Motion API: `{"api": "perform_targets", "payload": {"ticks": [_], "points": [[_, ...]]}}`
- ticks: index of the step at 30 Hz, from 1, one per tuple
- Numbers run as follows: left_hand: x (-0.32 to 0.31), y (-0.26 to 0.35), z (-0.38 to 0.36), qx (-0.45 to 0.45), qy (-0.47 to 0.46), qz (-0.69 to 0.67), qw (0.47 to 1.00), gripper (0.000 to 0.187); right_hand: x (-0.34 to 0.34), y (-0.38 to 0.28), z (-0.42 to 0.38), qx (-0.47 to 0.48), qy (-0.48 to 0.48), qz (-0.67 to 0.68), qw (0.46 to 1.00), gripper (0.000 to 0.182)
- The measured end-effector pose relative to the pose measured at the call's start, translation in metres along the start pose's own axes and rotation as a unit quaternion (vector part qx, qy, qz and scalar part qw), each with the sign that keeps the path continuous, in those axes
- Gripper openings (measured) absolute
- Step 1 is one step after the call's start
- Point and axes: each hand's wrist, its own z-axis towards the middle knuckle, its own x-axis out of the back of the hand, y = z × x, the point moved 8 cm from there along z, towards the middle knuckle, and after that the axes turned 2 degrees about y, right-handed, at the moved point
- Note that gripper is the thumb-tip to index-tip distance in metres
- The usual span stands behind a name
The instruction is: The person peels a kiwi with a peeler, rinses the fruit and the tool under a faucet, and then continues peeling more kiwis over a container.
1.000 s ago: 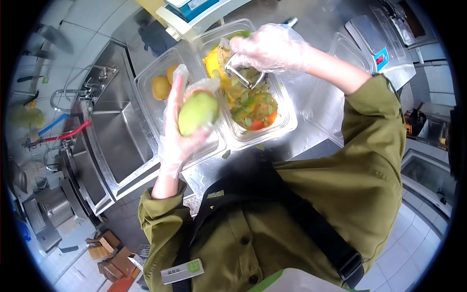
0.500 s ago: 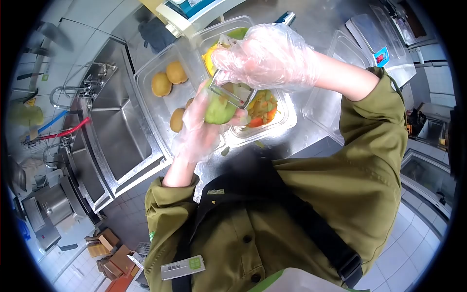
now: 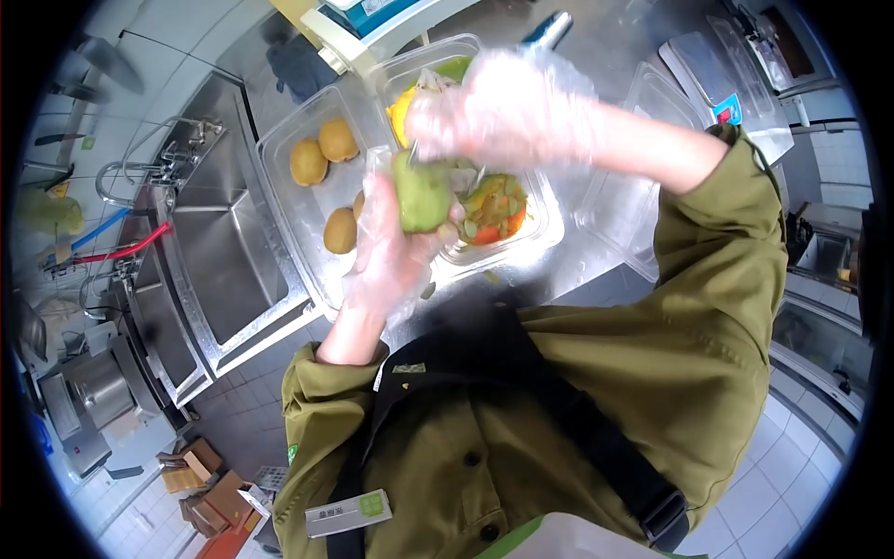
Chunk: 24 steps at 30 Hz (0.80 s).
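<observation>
In my gloved left hand [image 3: 384, 250] is a green, mostly peeled kiwi [image 3: 422, 200], with the fingers wrapped round its sides. My right hand [image 3: 510, 107], also in a clear plastic glove and blurred by motion, is closed round a metal-framed peeler [image 3: 415, 149]. The peeler sits at the top of the kiwi, and its handle is hidden in the fist. Beneath the hands, a clear container [image 3: 535, 244] holds green and orange peel scraps [image 3: 498, 210]. To the left, several brown unpeeled kiwis [image 3: 309, 162] lie in a clear plastic tray [image 3: 279, 200].
A steel sink [image 3: 228, 265] with taps adjoins the left side of the counter. Behind the right hand, yellow and green fruit pieces [image 3: 400, 116] show in a clear tub. Another clear container [image 3: 605, 200] and a scale [image 3: 698, 79] stand to the right.
The kiwi has been turned more upright in my left hand. My right hand and the peeler have moved up slightly toward the kiwi's top and are now blurred.
</observation>
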Motion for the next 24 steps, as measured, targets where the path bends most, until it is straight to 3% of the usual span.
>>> {"api": "perform_targets", "payload": {"ticks": [2,3,6,10,11,13,16,17,19,21,24], "points": [[-0.001,0.009,-0.01,-0.004,-0.015,0.035,0.999,0.069,-0.035,0.038,-0.015,-0.033,-0.013,0.013,0.999,0.024],[0.004,0.008,-0.015,-0.015,-0.007,0.032,0.999,0.068,-0.039,0.048,-0.02,-0.086,-0.076,0.03,0.993,0.028],[0.015,0.007,-0.01,-0.016,0.051,0.012,0.999,0.068,-0.023,0.024,-0.011,-0.073,-0.036,0.079,0.994,0.03],[0.02,0.0,-0.004,0.014,0.089,-0.038,0.995,0.063,-0.004,-0.014,0.005,0.02,0.058,0.138,0.989,0.021],[0.019,0.003,-0.004,0.0,0.085,-0.03,0.996,0.062,-0.005,-0.02,0.006,0.029,0.039,0.045,0.998,0.02],[0.018,0.008,-0.006,-0.023,0.077,-0.013,0.997,0.061,-0.031,0.009,0.0,0.0,0.026,0.006,1.0,0.02],[0.022,0.011,-0.011,-0.043,0.152,-0.036,0.987,0.059,-0.035,0.04,-0.006,-0.078,-0.008,0.024,0.997,0.021],[0.023,0.012,-0.005,-0.067,0.109,-0.021,0.992,0.055,-0.03,0.033,-0.005,-0.08,-0.002,0.049,0.996,0.023],[0.024,0.008,-0.005,-0.049,0.143,-0.038,0.988,0.054,-0.027,0.01,-0.003,-0.083,-0.031,0.092,0.992,0.027],[0.019,0.01,-0.004,-0.047,0.184,-0.011,0.982,0.054,-0.018,-0.003,-0.001,-0.066,0.019,0.129,0.989,0.024],[0.014,0.012,-0.007,-0.058,0.064,0.013,0.996,0.054,-0.039,0.021,-0.013,-0.073,0.034,0.146,0.986,0.021]]}}
